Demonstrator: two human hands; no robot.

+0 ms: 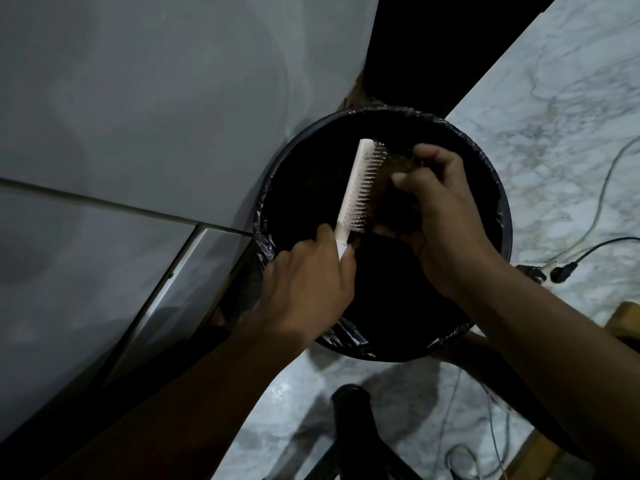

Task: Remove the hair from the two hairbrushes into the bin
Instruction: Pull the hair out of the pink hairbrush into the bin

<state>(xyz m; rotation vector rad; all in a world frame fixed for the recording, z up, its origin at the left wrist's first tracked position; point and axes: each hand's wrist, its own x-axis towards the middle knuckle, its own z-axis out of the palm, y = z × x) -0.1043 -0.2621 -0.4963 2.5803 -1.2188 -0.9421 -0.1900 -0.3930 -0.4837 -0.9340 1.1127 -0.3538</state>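
Head view: your left hand [308, 275] grips the stiff, light hairbrush [360, 192] by its handle; your right hand [436, 216] pinches the soft hair [391, 206], best taken at the bristle roots, over the bin [498, 216].

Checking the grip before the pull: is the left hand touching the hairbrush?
Touching. The head view shows the left hand closed around the white hairbrush at its handle end, over the bin.

One hairbrush [356, 192], one bin [498, 216], two hands [308, 282].

Left hand [308, 282] fingers curled closed in a grip, right hand [440, 216] fingertips pinched together, both forearms extended forward
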